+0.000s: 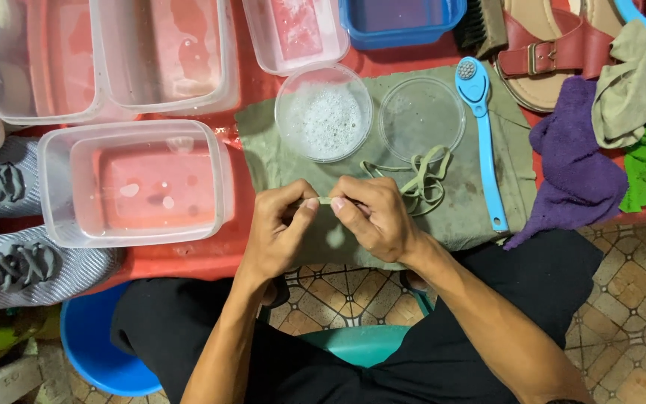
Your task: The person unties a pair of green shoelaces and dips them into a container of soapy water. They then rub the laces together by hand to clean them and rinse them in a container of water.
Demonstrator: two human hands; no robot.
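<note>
On the red worktop (188,258), near edge: a green cloth (480,202) spread flat, hanging a little over the near edge. Left of it, a clear tub (54,187) of water; more clear tubs along the far edge. Grey shoes (9,224) at the left edge, laces still in. Right edge: purple rag (573,164), red sandal (555,52) beyond it near the far right corner. On the cloth, a round dish (323,112) of suds, a clear lid (422,118) just beside it, a blue brush (484,142) lying lengthwise to the right.

Left hand (282,228) and right hand (371,217) meet over the near edge of the cloth. Both sets of fingers (309,206) pinched closed on a green shoelace (420,179), a short stretch taut between them; the rest trails in loose loops on the cloth, near the lid.
</note>
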